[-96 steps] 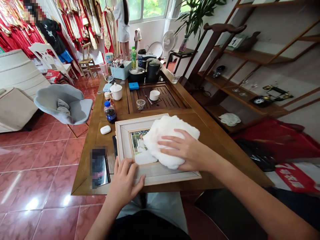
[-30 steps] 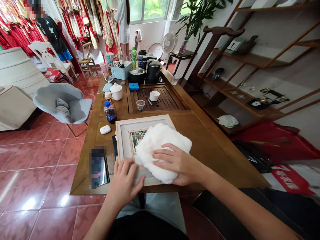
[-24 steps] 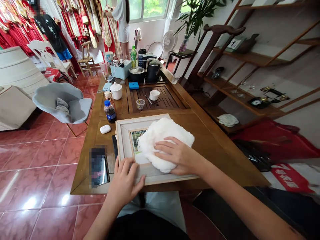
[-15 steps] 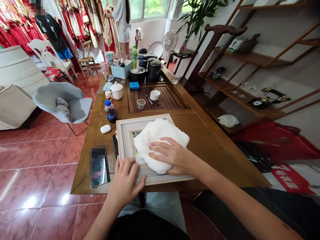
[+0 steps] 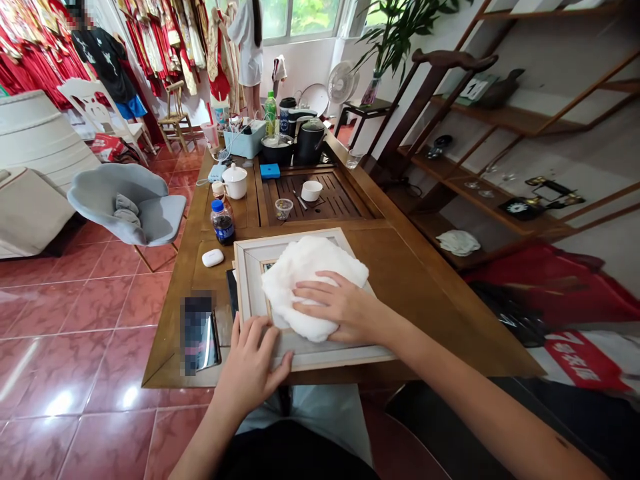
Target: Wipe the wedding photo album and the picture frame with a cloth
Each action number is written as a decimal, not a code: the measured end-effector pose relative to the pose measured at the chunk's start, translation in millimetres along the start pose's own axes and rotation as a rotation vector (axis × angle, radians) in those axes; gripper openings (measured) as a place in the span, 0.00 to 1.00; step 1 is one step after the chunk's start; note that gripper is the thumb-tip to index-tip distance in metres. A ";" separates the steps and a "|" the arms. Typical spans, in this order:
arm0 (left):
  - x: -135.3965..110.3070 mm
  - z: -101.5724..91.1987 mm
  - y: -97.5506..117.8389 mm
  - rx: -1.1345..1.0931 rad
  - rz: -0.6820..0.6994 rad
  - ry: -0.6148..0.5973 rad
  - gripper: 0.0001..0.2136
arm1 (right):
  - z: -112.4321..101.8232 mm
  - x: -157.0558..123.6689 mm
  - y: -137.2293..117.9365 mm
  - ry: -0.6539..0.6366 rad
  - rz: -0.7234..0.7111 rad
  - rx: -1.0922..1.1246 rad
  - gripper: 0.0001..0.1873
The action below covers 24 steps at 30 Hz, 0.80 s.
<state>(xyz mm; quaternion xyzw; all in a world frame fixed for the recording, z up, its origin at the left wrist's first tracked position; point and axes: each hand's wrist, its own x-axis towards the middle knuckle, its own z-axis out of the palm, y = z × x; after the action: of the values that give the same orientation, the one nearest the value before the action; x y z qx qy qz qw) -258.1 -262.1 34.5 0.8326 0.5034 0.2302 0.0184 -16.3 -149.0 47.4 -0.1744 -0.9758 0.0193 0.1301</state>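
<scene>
A pale picture frame (image 5: 249, 285) with a thin gold inner border lies flat on the wooden table (image 5: 425, 300). Bunched over its middle is a fluffy white cloth (image 5: 313, 260), which hides most of the picture inside. My right hand (image 5: 340, 308) presses down on the cloth, its fingers laid across the top and its thumb out of sight. At the frame's near left corner rests my left hand (image 5: 255, 360), fingers spread over the border and thumb apart along the near edge.
Left of the frame lie a phone (image 5: 200, 337) and a white earbud case (image 5: 213, 258). Beyond stand a blue-capped bottle (image 5: 223, 223), a lidded white cup (image 5: 235, 181) and a slatted tea tray (image 5: 340, 200). Two people are at the back by hanging clothes.
My right hand has slid the white cloth slightly left across the frame, uncovering more of its right side. The left hand and the frame stay in place.
</scene>
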 end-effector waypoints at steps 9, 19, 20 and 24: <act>-1.9 4.0 -1.6 -0.002 -0.007 0.014 0.10 | -3.1 8.1 6.5 -0.046 0.014 -0.014 0.24; 1.4 -0.4 -0.4 -0.006 0.021 -0.009 0.08 | 1.8 20.9 10.1 -0.023 0.095 -0.190 0.31; 1.6 -0.6 -0.4 -0.004 0.023 -0.009 0.08 | 1.7 22.5 10.0 -0.027 0.083 -0.193 0.31; 1.4 0.2 -0.5 -0.005 0.026 -0.005 0.08 | -0.3 29.2 10.8 -0.040 0.069 -0.206 0.32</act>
<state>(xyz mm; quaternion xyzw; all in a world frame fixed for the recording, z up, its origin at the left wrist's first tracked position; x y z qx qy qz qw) -257.9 -260.7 34.7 0.8397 0.4918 0.2297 0.0188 -39.1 -128.8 54.0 -0.2199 -0.9685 -0.0732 0.0914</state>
